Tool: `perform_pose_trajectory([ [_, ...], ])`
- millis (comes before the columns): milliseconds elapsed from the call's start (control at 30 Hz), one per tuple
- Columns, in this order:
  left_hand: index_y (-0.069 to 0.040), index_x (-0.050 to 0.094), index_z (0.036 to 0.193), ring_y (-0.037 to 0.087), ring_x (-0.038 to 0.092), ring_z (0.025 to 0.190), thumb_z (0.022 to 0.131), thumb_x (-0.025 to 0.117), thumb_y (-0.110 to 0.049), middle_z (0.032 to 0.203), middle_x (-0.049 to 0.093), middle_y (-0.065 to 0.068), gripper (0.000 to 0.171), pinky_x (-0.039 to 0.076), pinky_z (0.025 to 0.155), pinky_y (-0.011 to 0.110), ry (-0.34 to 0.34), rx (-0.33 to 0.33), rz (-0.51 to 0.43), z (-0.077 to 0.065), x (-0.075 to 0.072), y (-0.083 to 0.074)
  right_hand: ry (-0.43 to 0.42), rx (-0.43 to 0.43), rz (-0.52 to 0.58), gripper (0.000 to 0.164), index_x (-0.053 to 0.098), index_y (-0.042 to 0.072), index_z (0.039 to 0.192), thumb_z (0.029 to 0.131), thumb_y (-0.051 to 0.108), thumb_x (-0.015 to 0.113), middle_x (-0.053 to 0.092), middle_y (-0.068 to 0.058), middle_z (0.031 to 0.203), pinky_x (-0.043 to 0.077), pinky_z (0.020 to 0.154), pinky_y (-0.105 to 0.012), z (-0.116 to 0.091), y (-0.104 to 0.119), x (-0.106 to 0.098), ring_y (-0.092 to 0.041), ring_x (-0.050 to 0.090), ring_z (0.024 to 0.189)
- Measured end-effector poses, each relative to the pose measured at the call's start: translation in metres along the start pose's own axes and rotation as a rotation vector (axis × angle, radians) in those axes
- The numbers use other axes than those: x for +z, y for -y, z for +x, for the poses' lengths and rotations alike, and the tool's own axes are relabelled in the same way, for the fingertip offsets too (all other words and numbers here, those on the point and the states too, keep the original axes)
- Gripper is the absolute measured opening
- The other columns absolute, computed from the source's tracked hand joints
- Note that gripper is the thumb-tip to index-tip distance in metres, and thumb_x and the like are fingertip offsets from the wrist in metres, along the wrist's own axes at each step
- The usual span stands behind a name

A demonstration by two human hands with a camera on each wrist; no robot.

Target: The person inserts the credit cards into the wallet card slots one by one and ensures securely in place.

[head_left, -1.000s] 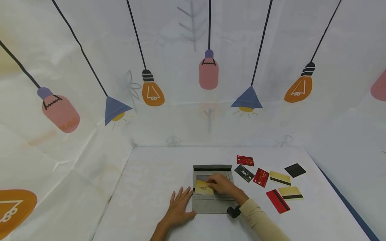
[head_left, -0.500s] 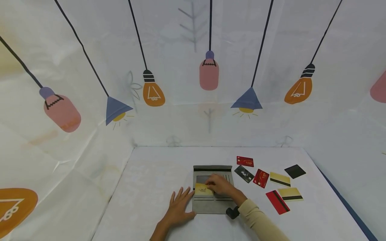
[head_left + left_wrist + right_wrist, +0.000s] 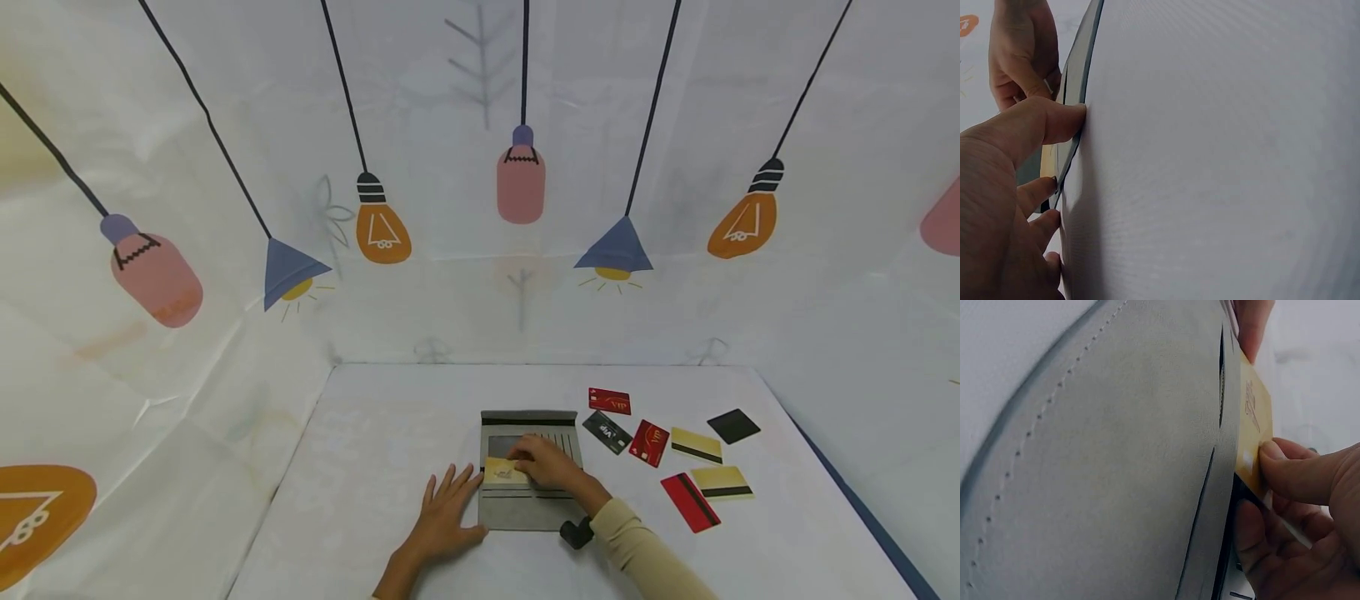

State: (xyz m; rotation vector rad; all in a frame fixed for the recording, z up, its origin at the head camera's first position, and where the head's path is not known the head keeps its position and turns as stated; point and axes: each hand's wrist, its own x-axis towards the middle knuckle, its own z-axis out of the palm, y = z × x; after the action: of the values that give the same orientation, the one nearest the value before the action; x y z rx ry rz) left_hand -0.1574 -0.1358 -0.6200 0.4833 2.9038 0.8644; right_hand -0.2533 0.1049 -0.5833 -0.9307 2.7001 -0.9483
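With our right hand (image 3: 546,461) we are pinching the yellow card (image 3: 1254,412) by its right end, over the left half of the grey wallet (image 3: 517,515); we cannot tell whether its lower edge is tucked in. Our left hand (image 3: 447,517) is resting, fingers spread, against the wallet's left edge. We are judging the card light, stiff and slick, best pinched near a corner; the wallet, softer, best steadied flat.

Bare left hand (image 3: 444,517): fingers spread, left of the beige cloth right sleeve (image 3: 647,550) | bare right hand (image 3: 547,463): thumb and fingers pinching, forward of that sleeve
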Motion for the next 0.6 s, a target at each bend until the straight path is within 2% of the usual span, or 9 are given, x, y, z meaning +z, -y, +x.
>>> perform_pose_trajectory([
  [233, -0.021, 0.043, 0.152, 0.042, 0.025, 0.151, 0.080, 0.075, -0.043, 0.161, 0.038, 0.007, 0.082, 0.011, 0.117, 0.070, -0.007, 0.005, -0.001, 0.0006, 0.0002, 0.0006, 0.011, -0.005, 0.014, 0.013, 0.074, 0.012, 0.103, 0.092, 0.008, 0.068, 0.064, 0.002, 0.095, 0.048, 0.074, -0.028, -0.0005, 0.0005, -0.0006, -0.010, 0.056, 0.086],
  [467, -0.020, 0.043, 0.152, 0.041, 0.026, 0.151, 0.081, 0.074, -0.044, 0.161, 0.038, 0.007, 0.081, 0.011, 0.118, 0.068, -0.007, 0.010, 0.017, 0.0001, -0.0019, -0.0012, 0.048, -0.047, 0.064, 0.013, 0.075, 0.007, 0.100, 0.092, 0.002, 0.067, 0.068, -0.002, 0.097, 0.053, 0.073, -0.028, -0.0020, 0.0029, 0.0000, -0.015, 0.062, 0.089],
  [600, -0.020, 0.042, 0.153, 0.040, 0.025, 0.151, 0.082, 0.074, -0.044, 0.161, 0.038, 0.007, 0.081, 0.011, 0.118, 0.068, -0.002, 0.009, 0.018, 0.0002, -0.0025, -0.0020, 0.054, -0.036, 0.055, 0.012, 0.075, 0.007, 0.100, 0.091, 0.002, 0.067, 0.067, -0.001, 0.094, 0.053, 0.073, -0.028, -0.0038, 0.0053, 0.0008, -0.012, 0.060, 0.086],
])
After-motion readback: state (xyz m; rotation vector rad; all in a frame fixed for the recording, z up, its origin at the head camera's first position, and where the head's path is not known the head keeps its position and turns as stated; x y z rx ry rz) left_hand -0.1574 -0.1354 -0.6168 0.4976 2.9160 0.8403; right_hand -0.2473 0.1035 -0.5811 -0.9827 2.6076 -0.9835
